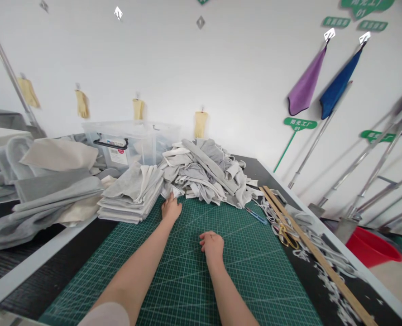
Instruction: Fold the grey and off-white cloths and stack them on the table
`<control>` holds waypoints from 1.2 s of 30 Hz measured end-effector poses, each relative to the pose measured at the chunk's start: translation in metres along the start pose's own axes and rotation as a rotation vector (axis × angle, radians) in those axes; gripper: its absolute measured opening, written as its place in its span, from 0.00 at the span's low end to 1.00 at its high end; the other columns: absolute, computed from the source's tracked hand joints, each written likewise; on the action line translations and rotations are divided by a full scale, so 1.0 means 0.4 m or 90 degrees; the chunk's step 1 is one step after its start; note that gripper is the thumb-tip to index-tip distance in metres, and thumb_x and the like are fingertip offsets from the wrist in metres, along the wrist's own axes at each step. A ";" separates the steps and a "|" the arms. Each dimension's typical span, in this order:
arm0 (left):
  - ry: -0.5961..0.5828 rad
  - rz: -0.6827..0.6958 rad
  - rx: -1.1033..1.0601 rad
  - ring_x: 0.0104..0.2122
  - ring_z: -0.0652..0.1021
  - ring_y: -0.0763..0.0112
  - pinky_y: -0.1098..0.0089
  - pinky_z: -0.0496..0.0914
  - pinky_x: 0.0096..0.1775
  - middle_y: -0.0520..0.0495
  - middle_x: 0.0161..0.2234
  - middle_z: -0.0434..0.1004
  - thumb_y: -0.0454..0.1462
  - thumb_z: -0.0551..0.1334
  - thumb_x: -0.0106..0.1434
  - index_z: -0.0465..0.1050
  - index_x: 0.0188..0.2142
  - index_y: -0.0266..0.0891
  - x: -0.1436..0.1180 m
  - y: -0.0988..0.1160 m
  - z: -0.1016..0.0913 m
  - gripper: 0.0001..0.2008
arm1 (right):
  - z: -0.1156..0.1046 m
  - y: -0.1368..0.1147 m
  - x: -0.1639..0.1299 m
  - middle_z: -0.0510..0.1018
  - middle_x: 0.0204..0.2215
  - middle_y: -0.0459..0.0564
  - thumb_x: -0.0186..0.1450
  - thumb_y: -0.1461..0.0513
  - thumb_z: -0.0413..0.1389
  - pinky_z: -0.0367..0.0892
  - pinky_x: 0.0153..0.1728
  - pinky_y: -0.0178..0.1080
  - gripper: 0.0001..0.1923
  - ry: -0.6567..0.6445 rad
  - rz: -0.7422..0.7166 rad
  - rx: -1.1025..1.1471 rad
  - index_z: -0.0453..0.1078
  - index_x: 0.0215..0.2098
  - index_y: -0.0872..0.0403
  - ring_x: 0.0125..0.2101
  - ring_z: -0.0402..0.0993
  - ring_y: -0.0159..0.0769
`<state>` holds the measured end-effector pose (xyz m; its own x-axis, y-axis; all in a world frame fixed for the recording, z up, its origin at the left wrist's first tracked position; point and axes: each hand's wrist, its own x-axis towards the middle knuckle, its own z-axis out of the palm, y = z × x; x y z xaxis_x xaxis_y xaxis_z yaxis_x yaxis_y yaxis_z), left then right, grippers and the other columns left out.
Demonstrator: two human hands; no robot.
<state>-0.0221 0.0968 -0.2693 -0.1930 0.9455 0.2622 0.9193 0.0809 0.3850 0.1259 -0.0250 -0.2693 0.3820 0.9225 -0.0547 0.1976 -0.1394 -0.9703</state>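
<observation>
Reaching hand: left hand [171, 209], fingers pinching a scrap at the near edge of the heap [204, 174]
Other hand: right hand [212, 244], loosely clenched on the mat [194, 271], nearer than the heap
Stack [131, 197]: just left of the heap

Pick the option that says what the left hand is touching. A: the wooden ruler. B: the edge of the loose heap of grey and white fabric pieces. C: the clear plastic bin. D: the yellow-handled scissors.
B: the left hand reaches across the green cutting mat and its fingers meet the near edge of the fabric heap; the scissors lie far off to the right.
</observation>
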 end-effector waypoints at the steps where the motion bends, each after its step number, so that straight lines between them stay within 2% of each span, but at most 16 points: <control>1: 0.000 -0.005 -0.003 0.44 0.64 0.61 0.62 0.59 0.43 0.48 0.53 0.53 0.39 0.50 0.54 0.67 0.41 0.41 0.001 -0.002 -0.001 0.16 | -0.001 0.001 0.001 0.65 0.06 0.42 0.48 0.65 0.42 0.52 0.09 0.29 0.12 -0.002 -0.001 -0.007 0.65 0.14 0.56 0.07 0.58 0.26; 4: 0.000 -0.025 -0.014 0.43 0.66 0.63 0.64 0.61 0.40 0.51 0.52 0.57 0.39 0.47 0.56 0.69 0.39 0.44 0.005 -0.010 -0.007 0.15 | -0.008 -0.002 0.003 0.61 0.03 0.41 0.47 0.65 0.44 0.51 0.09 0.28 0.11 -0.009 -0.016 -0.025 0.64 0.11 0.55 0.07 0.56 0.26; 7: -0.014 -0.056 -0.034 0.38 0.70 0.66 0.69 0.62 0.36 0.49 0.46 0.66 0.39 0.47 0.57 0.69 0.38 0.44 0.014 -0.024 -0.015 0.15 | -0.014 -0.008 -0.001 0.58 0.01 0.40 0.47 0.65 0.45 0.52 0.11 0.28 0.12 -0.023 -0.032 -0.032 0.63 0.08 0.55 0.07 0.56 0.26; 11: -0.027 -0.082 -0.060 0.36 0.72 0.64 0.71 0.62 0.32 0.44 0.37 0.72 0.41 0.47 0.57 0.70 0.37 0.42 0.027 -0.044 -0.027 0.16 | -0.012 -0.021 -0.012 0.62 0.05 0.42 0.54 0.57 0.44 0.53 0.11 0.29 0.20 -0.023 -0.051 -0.007 0.59 0.07 0.55 0.07 0.55 0.25; 13: -0.027 -0.090 -0.069 0.36 0.72 0.63 0.71 0.62 0.31 0.42 0.37 0.73 0.43 0.47 0.56 0.71 0.36 0.41 0.028 -0.050 -0.033 0.17 | -0.009 -0.026 -0.016 0.65 0.07 0.43 0.55 0.54 0.44 0.52 0.10 0.29 0.21 -0.026 -0.071 0.020 0.63 0.11 0.56 0.07 0.55 0.24; 15: -0.036 -0.093 -0.080 0.36 0.72 0.63 0.71 0.61 0.30 0.43 0.36 0.73 0.44 0.48 0.55 0.71 0.36 0.42 0.022 -0.052 -0.037 0.17 | -0.007 -0.028 -0.015 0.63 0.07 0.40 0.55 0.53 0.44 0.53 0.10 0.29 0.18 -0.023 -0.091 0.048 0.68 0.23 0.56 0.07 0.55 0.25; 17: -0.058 -0.083 -0.097 0.35 0.72 0.65 0.73 0.61 0.30 0.44 0.35 0.73 0.45 0.50 0.54 0.72 0.35 0.42 0.011 -0.050 -0.038 0.16 | -0.004 -0.023 -0.011 0.61 0.06 0.38 0.55 0.54 0.45 0.53 0.10 0.29 0.18 -0.014 -0.093 0.072 0.68 0.35 0.56 0.08 0.56 0.26; 19: -0.090 -0.057 -0.119 0.33 0.72 0.68 0.75 0.61 0.29 0.46 0.33 0.74 0.44 0.53 0.52 0.73 0.33 0.42 -0.004 -0.046 -0.037 0.14 | -0.002 -0.013 -0.004 0.59 0.06 0.37 0.55 0.57 0.45 0.53 0.09 0.29 0.17 -0.021 -0.076 0.082 0.67 0.37 0.55 0.07 0.56 0.26; 21: -0.124 -0.022 -0.138 0.29 0.72 0.71 0.76 0.60 0.27 0.47 0.28 0.75 0.42 0.54 0.51 0.73 0.29 0.40 -0.024 -0.041 -0.039 0.13 | 0.000 -0.003 0.000 0.58 0.04 0.36 0.54 0.60 0.44 0.51 0.08 0.29 0.14 -0.038 -0.062 0.087 0.68 0.32 0.55 0.06 0.55 0.26; 26: -0.212 0.076 -0.165 0.19 0.66 0.75 0.76 0.55 0.21 0.52 0.13 0.65 0.39 0.54 0.48 0.70 0.15 0.35 -0.089 -0.032 -0.062 0.12 | -0.002 0.005 -0.007 0.54 0.01 0.36 0.52 0.63 0.42 0.44 0.07 0.28 0.11 -0.047 -0.061 0.098 0.64 0.21 0.54 0.04 0.53 0.26; 30: -0.302 0.152 -0.200 0.14 0.61 0.79 0.77 0.52 0.19 0.56 0.08 0.55 0.37 0.57 0.43 0.65 0.09 0.34 -0.146 -0.032 -0.087 0.11 | -0.016 0.001 -0.012 0.54 0.03 0.36 0.52 0.62 0.42 0.46 0.08 0.28 0.10 -0.010 -0.068 0.100 0.63 0.21 0.55 0.06 0.54 0.26; 33: -0.339 0.183 -0.235 0.14 0.62 0.79 0.78 0.55 0.19 0.56 0.09 0.58 0.38 0.56 0.44 0.64 0.09 0.34 -0.169 -0.038 -0.102 0.12 | -0.034 -0.005 -0.008 0.64 0.10 0.39 0.53 0.60 0.44 0.55 0.15 0.29 0.11 0.027 -0.093 0.084 0.65 0.31 0.55 0.13 0.60 0.27; 35: -0.317 0.178 -0.256 0.18 0.66 0.78 0.78 0.58 0.22 0.54 0.13 0.65 0.39 0.54 0.48 0.68 0.14 0.34 -0.171 -0.043 -0.111 0.12 | -0.047 -0.012 -0.009 0.71 0.23 0.44 0.53 0.57 0.47 0.60 0.21 0.31 0.17 0.010 -0.154 0.025 0.63 0.40 0.54 0.19 0.64 0.28; 36: -0.294 0.168 -0.265 0.21 0.68 0.77 0.78 0.60 0.24 0.53 0.17 0.68 0.39 0.52 0.50 0.70 0.19 0.35 -0.169 -0.046 -0.114 0.13 | -0.053 -0.017 -0.013 0.71 0.30 0.47 0.52 0.56 0.49 0.61 0.25 0.32 0.21 -0.018 -0.201 -0.023 0.61 0.44 0.53 0.23 0.65 0.29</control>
<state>-0.0417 0.0171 -0.2535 0.2718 0.9621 0.0242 0.6891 -0.2121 0.6929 0.1417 -0.0364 -0.2575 0.2721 0.9316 0.2409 0.3342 0.1433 -0.9315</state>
